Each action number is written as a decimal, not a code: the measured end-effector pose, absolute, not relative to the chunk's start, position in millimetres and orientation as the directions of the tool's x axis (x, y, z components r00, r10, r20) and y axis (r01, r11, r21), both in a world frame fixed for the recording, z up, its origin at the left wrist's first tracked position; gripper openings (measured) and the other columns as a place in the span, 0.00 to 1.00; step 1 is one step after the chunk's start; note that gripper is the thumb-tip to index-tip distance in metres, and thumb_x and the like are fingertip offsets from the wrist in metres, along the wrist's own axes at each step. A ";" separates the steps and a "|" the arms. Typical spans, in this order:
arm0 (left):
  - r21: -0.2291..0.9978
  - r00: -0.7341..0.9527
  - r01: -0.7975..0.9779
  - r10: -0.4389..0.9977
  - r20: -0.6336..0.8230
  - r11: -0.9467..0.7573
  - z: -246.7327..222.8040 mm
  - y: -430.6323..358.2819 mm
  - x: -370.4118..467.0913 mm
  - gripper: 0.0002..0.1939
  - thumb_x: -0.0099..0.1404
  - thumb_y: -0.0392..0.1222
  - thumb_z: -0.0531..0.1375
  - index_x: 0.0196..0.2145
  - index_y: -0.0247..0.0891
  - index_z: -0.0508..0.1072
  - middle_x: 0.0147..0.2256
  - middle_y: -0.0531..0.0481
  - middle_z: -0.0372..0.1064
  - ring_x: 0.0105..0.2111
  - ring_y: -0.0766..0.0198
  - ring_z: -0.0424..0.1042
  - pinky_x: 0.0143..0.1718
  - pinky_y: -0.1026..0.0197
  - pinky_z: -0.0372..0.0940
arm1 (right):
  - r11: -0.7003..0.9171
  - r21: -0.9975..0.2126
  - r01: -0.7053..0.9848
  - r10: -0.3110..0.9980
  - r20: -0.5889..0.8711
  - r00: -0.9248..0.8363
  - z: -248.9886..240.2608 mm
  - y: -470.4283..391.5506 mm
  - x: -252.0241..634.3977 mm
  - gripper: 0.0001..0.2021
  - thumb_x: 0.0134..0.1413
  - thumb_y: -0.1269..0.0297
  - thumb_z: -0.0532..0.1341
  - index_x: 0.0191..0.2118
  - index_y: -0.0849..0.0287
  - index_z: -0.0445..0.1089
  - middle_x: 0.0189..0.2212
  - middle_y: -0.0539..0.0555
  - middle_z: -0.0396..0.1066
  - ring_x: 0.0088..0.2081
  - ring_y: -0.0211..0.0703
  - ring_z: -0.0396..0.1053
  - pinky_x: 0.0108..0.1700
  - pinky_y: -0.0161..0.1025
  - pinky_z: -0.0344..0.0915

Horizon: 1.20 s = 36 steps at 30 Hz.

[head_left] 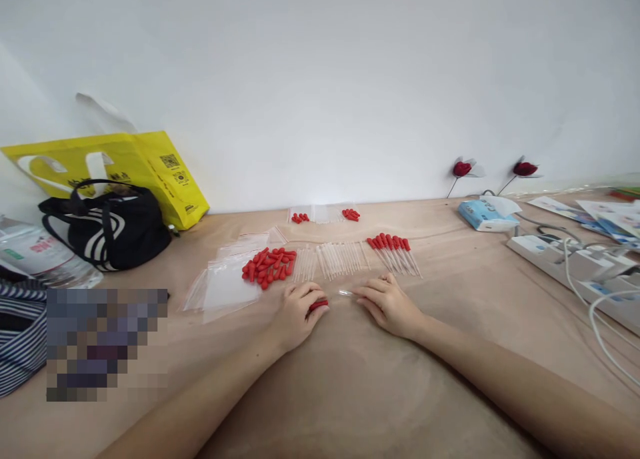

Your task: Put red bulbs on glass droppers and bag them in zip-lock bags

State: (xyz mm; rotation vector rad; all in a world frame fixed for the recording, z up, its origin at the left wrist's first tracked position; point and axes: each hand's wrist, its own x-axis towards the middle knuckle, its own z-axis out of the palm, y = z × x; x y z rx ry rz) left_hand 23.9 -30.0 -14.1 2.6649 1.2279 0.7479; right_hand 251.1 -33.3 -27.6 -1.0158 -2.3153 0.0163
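Observation:
My left hand (301, 312) is closed round a red rubber bulb (319, 304), which shows between thumb and fingers. My right hand (387, 305) pinches the end of a thin clear tube (346, 293) that points left toward the bulb, with a gap between them. Beyond my left hand lies a pile of red bulbs (270, 265) on clear plastic bags (227, 289). Beside the pile, loose clear tubes (343, 258) lie in rows. Several tubes with red bulbs fitted (395, 251) lie side by side behind my right hand.
Near the wall are small bags with red bulbs (325, 214). A black bag (107, 225) and a yellow bag (175, 179) stand at left. A tissue pack (485, 215) and white power strips (550, 259) with cables lie at right.

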 end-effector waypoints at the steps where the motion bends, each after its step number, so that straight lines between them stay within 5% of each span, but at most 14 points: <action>1: 0.295 0.539 0.696 0.747 0.388 -0.655 -15.1 -29.0 23.2 0.07 0.60 0.40 0.54 0.36 0.40 0.70 0.38 0.49 0.69 0.39 0.60 0.67 0.42 0.54 0.55 | 0.706 -0.255 0.661 0.678 0.513 -0.527 -27.9 -35.5 249.2 0.09 0.56 0.70 0.51 0.39 0.58 0.66 0.31 0.53 0.70 0.34 0.38 0.65 0.39 0.39 0.50; 13: 0.311 0.515 0.688 0.743 0.428 -0.656 -11.8 -30.4 24.5 0.07 0.62 0.38 0.53 0.33 0.41 0.71 0.33 0.53 0.73 0.36 0.63 0.69 0.48 0.50 0.48 | 0.684 -0.291 0.669 0.700 0.519 -0.490 -26.0 -37.9 232.6 0.07 0.53 0.70 0.53 0.34 0.58 0.68 0.30 0.51 0.69 0.33 0.36 0.63 0.41 0.40 0.47; 28: 0.454 0.436 0.621 0.762 0.478 -0.640 -17.7 -27.5 25.5 0.09 0.63 0.41 0.51 0.35 0.39 0.70 0.33 0.52 0.73 0.33 0.64 0.70 0.37 0.60 0.60 | 0.736 -0.274 0.619 0.637 0.591 -0.496 -28.5 -43.8 223.8 0.09 0.55 0.70 0.50 0.37 0.60 0.67 0.29 0.51 0.70 0.31 0.36 0.64 0.46 0.43 0.45; 36: 0.373 0.509 0.649 0.743 0.435 -0.663 -12.2 -35.0 26.7 0.08 0.64 0.38 0.50 0.31 0.39 0.68 0.29 0.55 0.72 0.30 0.66 0.70 0.44 0.54 0.49 | 0.797 -0.111 0.593 0.528 0.603 -0.598 -26.0 -36.9 231.0 0.11 0.54 0.73 0.49 0.34 0.60 0.69 0.26 0.50 0.68 0.27 0.33 0.60 0.45 0.44 0.42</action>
